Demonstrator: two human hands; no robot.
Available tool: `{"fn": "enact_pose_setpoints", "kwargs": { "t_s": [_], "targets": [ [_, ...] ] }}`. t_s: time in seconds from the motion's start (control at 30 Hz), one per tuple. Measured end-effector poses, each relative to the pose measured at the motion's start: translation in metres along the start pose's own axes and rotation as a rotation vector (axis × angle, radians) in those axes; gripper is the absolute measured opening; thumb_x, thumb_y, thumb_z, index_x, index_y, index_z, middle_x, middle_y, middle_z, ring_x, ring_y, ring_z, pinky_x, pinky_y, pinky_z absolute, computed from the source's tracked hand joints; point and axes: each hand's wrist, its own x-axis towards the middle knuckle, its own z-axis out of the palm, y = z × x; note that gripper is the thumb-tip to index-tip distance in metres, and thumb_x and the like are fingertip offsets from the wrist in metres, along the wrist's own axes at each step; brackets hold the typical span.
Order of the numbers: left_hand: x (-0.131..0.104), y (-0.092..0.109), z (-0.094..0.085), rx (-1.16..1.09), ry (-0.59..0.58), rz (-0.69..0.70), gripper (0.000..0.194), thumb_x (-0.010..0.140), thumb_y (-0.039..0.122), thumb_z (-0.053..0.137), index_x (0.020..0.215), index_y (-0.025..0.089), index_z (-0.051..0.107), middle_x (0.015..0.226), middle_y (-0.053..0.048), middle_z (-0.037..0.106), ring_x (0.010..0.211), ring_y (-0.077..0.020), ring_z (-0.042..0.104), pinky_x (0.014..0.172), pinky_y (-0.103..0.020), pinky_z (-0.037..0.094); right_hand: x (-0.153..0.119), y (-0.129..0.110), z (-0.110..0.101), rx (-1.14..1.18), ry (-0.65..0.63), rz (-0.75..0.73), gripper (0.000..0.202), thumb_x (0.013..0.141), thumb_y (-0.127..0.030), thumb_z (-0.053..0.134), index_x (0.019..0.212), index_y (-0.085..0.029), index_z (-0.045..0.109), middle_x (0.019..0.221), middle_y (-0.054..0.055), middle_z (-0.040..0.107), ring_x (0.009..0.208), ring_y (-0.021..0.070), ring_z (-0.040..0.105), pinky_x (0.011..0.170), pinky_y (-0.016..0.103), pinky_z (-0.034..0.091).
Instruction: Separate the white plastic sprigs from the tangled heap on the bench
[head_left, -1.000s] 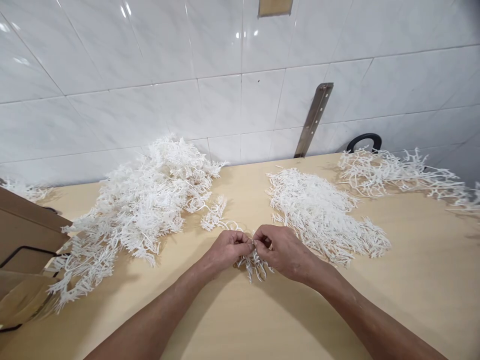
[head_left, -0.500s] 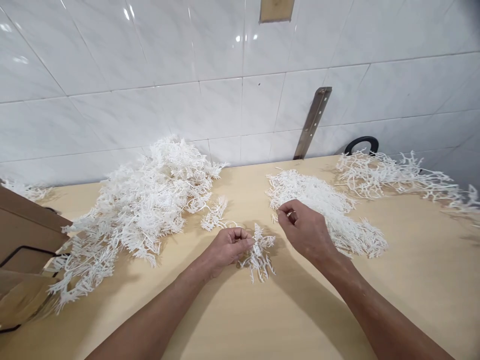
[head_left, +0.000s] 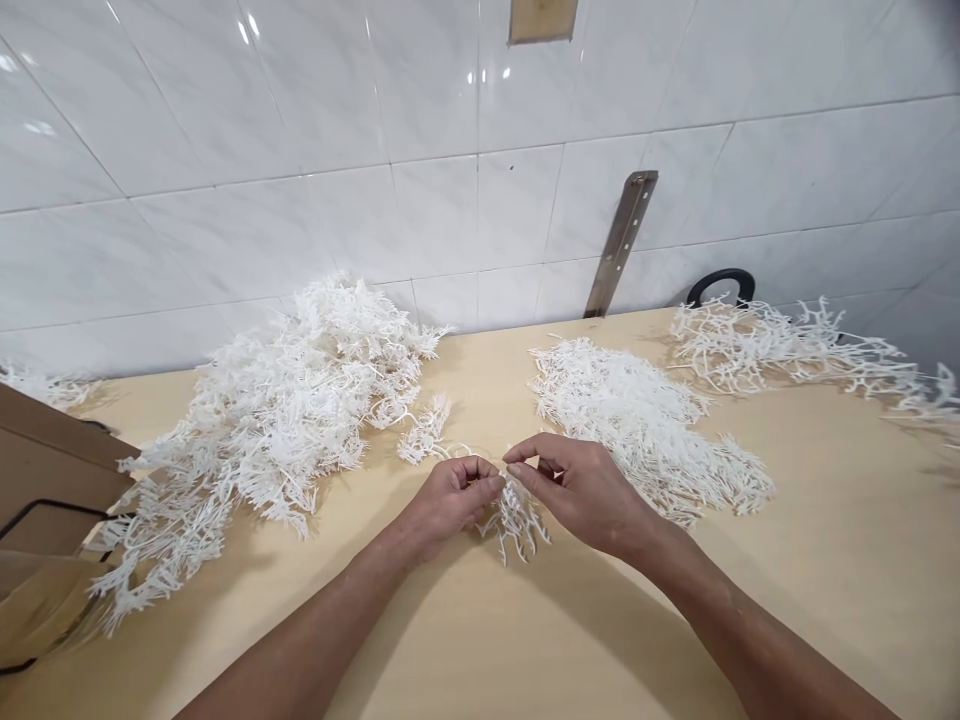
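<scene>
My left hand [head_left: 450, 500] pinches a white branching plastic sprig [head_left: 516, 520] above the middle of the table, its thin forked tips hanging down. Close by, my right hand [head_left: 574, 490] brings thumb and forefinger to the top of the sprig, near the left fingertips. Whatever sits between those right fingers is too small to make out. Behind my left hand lies a small white tuft [head_left: 426, 430] with a curved stem. To the right is a flat heap of white sprig pieces [head_left: 637, 430].
A tall pile of white sprigs [head_left: 300, 390] stands at left, beside a cardboard box [head_left: 52, 470]. Long bare white branches [head_left: 787, 350] lie at far right, near a black ring-shaped handle [head_left: 721, 285]. A metal strip [head_left: 621, 245] leans on the tiled wall [head_left: 450, 220].
My right hand has moved left and down from beside the flat heap to the sprig. My left hand has stayed in place, still pinching it.
</scene>
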Motion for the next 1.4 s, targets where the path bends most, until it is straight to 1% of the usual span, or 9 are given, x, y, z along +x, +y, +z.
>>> {"fn": "enact_pose_setpoints", "kwargs": {
  "t_s": [0.17,0.33,0.47,0.57,0.77,0.9,1.1,1.27,1.4],
  "targets": [
    [0.000,0.002,-0.001,-0.037,0.007,-0.019,0.048,0.068,0.055,0.079,0.080,0.014,0.058,0.055,0.007,0.044,0.042,-0.0027,0.027,0.043,-0.021,0.014,0.002,0.006,0.004,0.032,-0.104,0.078,0.027,0.093,-0.038,0.053,0.092,-0.022,0.074,0.071,0.001,0.070,0.055,0.0126,0.054,0.053,0.025,0.041],
    [0.000,0.001,-0.001,-0.057,0.016,-0.032,0.047,0.068,0.053,0.080,0.079,0.014,0.058,0.055,0.007,0.044,0.042,-0.0026,0.028,0.043,-0.021,0.015,0.002,0.007,0.003,0.082,-0.132,0.144,0.028,0.092,-0.040,0.053,0.088,-0.022,0.074,0.061,-0.002,0.063,0.050,0.0112,0.047,0.048,0.023,0.035],
    [0.000,0.001,-0.001,-0.064,0.016,-0.037,0.047,0.067,0.053,0.081,0.079,0.014,0.058,0.053,0.007,0.043,0.042,-0.0026,0.027,0.043,-0.021,0.014,0.001,0.008,0.005,0.131,-0.147,0.163,0.029,0.092,-0.041,0.053,0.088,-0.021,0.074,0.058,-0.002,0.061,0.047,0.0107,0.046,0.046,0.023,0.035],
    [0.000,0.003,0.001,-0.054,0.019,-0.048,0.047,0.066,0.054,0.081,0.078,0.014,0.058,0.053,0.008,0.043,0.042,-0.0026,0.027,0.043,-0.022,0.014,0.002,0.007,0.005,0.099,-0.137,0.144,0.027,0.091,-0.040,0.054,0.088,-0.021,0.074,0.061,-0.001,0.064,0.049,0.0113,0.050,0.048,0.024,0.036],
    [-0.001,0.004,0.001,-0.058,0.020,-0.079,0.043,0.068,0.051,0.080,0.077,0.015,0.057,0.053,0.007,0.042,0.042,-0.0030,0.027,0.043,-0.021,0.013,0.002,0.004,0.007,-0.046,-0.127,0.082,0.021,0.091,-0.032,0.052,0.084,-0.021,0.069,0.070,0.000,0.068,0.059,0.0132,0.057,0.055,0.025,0.040],
    [0.000,0.004,0.000,-0.043,0.005,-0.113,0.037,0.070,0.045,0.076,0.071,0.016,0.053,0.052,0.007,0.040,0.041,-0.0034,0.027,0.041,-0.021,0.011,0.000,0.004,0.009,-0.113,-0.138,0.055,0.019,0.090,-0.026,0.050,0.088,-0.022,0.068,0.075,0.001,0.069,0.064,0.0146,0.059,0.059,0.026,0.042],
    [-0.001,0.007,0.001,0.000,0.009,-0.130,0.027,0.073,0.035,0.068,0.066,0.018,0.048,0.053,0.007,0.038,0.040,-0.0030,0.026,0.040,-0.021,0.011,-0.002,0.005,0.014,-0.169,-0.122,-0.056,0.020,0.092,-0.020,0.046,0.089,-0.021,0.066,0.082,0.003,0.070,0.072,0.0162,0.062,0.067,0.028,0.043],
    [-0.002,0.012,0.002,0.018,0.019,-0.140,0.029,0.072,0.034,0.069,0.063,0.018,0.046,0.050,0.008,0.036,0.041,-0.0030,0.025,0.041,-0.021,0.010,-0.003,0.008,0.026,-0.245,-0.042,-0.125,0.018,0.092,-0.016,0.046,0.084,-0.019,0.062,0.077,0.003,0.066,0.064,0.0141,0.057,0.061,0.027,0.040],
    [-0.001,0.009,0.000,0.013,-0.059,-0.161,0.026,0.069,0.034,0.073,0.068,0.017,0.052,0.051,0.008,0.039,0.041,-0.0028,0.025,0.040,-0.021,0.011,0.001,0.017,0.034,-0.424,0.043,-0.105,0.020,0.090,-0.012,0.043,0.077,-0.018,0.057,0.073,0.005,0.062,0.060,0.0151,0.054,0.056,0.028,0.034]
  ]
}}
